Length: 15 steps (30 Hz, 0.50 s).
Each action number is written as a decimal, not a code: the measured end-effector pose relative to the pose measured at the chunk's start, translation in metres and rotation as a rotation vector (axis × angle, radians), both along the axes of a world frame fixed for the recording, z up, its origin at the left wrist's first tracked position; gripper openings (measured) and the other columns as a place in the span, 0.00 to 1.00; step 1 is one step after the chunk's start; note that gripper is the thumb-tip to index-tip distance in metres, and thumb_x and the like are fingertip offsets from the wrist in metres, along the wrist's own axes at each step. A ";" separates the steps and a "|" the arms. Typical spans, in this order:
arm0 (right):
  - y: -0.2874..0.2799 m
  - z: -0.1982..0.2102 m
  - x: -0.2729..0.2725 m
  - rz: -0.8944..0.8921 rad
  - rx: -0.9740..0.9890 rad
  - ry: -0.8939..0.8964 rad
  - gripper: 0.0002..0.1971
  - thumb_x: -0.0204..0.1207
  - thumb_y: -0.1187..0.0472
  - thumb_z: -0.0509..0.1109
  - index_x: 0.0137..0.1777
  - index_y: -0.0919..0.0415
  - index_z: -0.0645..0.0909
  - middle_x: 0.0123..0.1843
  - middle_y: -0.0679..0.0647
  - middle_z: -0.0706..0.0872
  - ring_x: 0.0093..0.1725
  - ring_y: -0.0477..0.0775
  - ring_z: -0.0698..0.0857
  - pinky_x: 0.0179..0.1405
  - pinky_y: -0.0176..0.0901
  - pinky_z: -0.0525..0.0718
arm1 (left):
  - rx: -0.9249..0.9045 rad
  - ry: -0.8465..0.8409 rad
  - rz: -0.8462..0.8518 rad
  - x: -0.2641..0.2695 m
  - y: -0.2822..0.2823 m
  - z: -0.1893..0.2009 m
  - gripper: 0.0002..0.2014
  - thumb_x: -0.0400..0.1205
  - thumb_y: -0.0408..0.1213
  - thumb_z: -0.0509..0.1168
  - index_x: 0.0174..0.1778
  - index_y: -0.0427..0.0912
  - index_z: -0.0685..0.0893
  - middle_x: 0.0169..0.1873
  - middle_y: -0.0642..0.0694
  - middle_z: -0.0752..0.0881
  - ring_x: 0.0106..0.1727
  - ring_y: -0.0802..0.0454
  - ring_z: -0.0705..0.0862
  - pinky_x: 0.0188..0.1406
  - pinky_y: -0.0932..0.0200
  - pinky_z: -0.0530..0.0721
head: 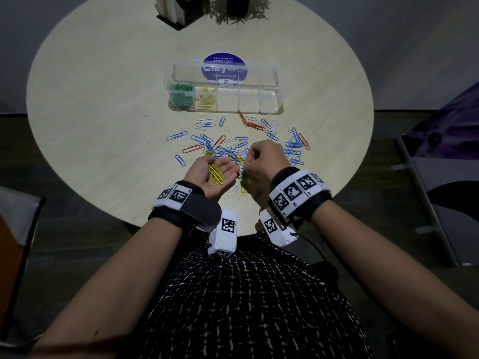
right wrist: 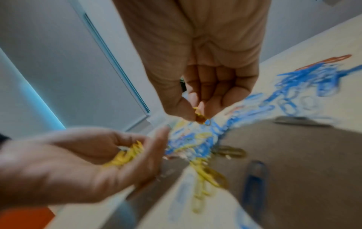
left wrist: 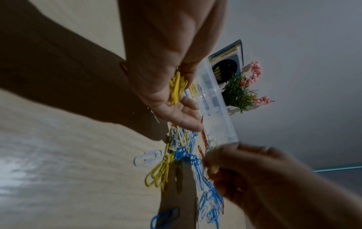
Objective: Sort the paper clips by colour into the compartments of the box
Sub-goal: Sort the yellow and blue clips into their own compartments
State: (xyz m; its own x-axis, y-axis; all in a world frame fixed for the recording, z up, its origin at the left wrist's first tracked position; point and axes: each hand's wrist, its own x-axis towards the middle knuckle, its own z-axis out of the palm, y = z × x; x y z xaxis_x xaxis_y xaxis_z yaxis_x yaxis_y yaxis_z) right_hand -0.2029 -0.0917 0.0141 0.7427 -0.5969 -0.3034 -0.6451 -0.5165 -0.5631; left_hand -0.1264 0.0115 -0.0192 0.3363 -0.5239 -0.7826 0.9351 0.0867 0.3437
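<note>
The right hand (right wrist: 203, 86) is curled, thumb and forefinger pinching a yellow paper clip (right wrist: 199, 115) just above the loose pile; the wrist view is blurred, so whether it grips one clip or two cannot be told. Beside it the left hand (head: 215, 174) lies palm up and cupped, fingers relaxed, carrying a small bundle of yellow clips (head: 216, 173) in the hollow of the palm.

Below and beyond both hands the unsorted pile (head: 241, 146) spreads over the round table (head: 103, 151): mostly blue clips, with some white, a few orange-red, and a few yellow ones near the table's front edge. Further out stands the clear compartment box (head: 274, 99), lid open behind it. Its leftmost compartment holds green clips (head: 181, 95), the next holds yellow ones (head: 206, 99), and the remaining three look empty.

The step in hand appears to be gathering yellow: picking them singly and stockpiling in the left palm. The next move likely calls for dropping the pinched clip into that palm without snagging a blue one, clearing the last yellows, then tipping the handful into the second compartment only.
</note>
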 end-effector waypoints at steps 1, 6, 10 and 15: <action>0.004 0.005 0.002 0.022 0.038 -0.041 0.06 0.69 0.69 0.72 0.44 0.71 0.85 0.39 0.59 0.84 0.43 0.54 0.81 0.45 0.43 0.80 | -0.016 0.013 -0.024 -0.001 -0.001 0.001 0.21 0.89 0.40 0.46 0.39 0.33 0.77 0.39 0.37 0.81 0.40 0.46 0.80 0.53 0.54 0.80; 0.010 0.012 0.008 0.026 0.126 -0.155 0.07 0.69 0.65 0.76 0.45 0.68 0.86 0.37 0.56 0.83 0.37 0.48 0.80 0.36 0.32 0.78 | -0.009 0.083 -0.052 -0.005 -0.004 0.001 0.20 0.88 0.41 0.48 0.34 0.36 0.75 0.14 0.44 0.80 0.16 0.53 0.79 0.18 0.67 0.81; -0.005 -0.002 -0.002 0.021 -0.012 -0.005 0.06 0.73 0.67 0.70 0.44 0.70 0.85 0.45 0.62 0.88 0.50 0.57 0.84 0.51 0.44 0.81 | 0.085 0.007 -0.130 0.002 0.001 -0.009 0.19 0.87 0.41 0.48 0.29 0.44 0.69 0.09 0.52 0.70 0.08 0.59 0.66 0.08 0.76 0.61; 0.005 -0.023 -0.012 0.151 -0.041 0.308 0.08 0.70 0.61 0.73 0.43 0.65 0.80 0.46 0.64 0.84 0.55 0.62 0.83 0.44 0.44 0.77 | 0.093 -0.014 -0.111 0.009 0.007 -0.010 0.20 0.87 0.40 0.48 0.27 0.45 0.67 0.08 0.52 0.67 0.07 0.59 0.63 0.06 0.75 0.56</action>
